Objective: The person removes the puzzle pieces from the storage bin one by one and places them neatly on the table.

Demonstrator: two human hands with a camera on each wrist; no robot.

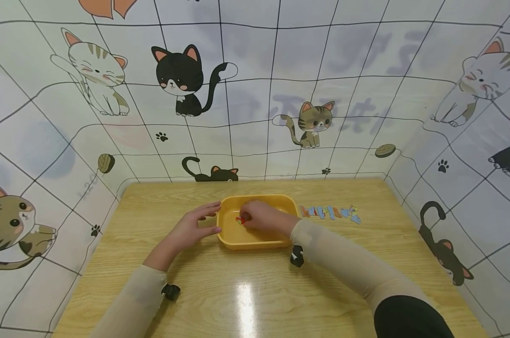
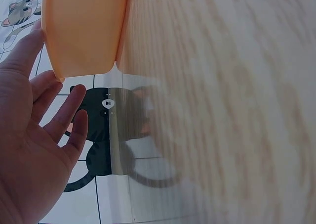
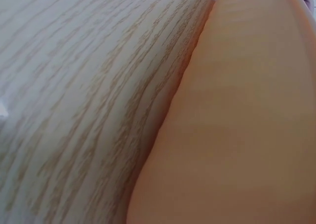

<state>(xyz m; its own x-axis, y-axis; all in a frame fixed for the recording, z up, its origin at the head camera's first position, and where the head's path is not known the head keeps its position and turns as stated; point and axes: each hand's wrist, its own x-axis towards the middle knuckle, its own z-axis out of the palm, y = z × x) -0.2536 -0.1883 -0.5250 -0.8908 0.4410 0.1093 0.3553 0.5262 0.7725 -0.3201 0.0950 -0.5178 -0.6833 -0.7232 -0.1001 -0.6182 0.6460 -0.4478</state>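
Observation:
A yellow-orange plastic tray (image 1: pixel 255 244) stands on the wooden table. My right hand (image 1: pixel 261 217) reaches down inside it with curled fingers, pinching a small red piece (image 1: pixel 240 219) that shows at the fingertips. Most of that piece is hidden by the fingers, so its kind cannot be told. My left hand (image 1: pixel 192 227) is at the tray's left end, thumb and fingers spread and relaxed, fingertips at the rim. In the left wrist view, the fingers (image 2: pixel 37 46) reach the tray's edge. The right wrist view shows mainly the tray's outer side (image 3: pixel 237 115).
Right of the tray lies a row of several small flat blue and orange pieces (image 1: pixel 331 212), irregular in outline. The wooden tabletop (image 1: pixel 204 291) is enclosed at the back and sides by white grid-patterned sheets (image 1: pixel 255 103) printed with cartoon cats.

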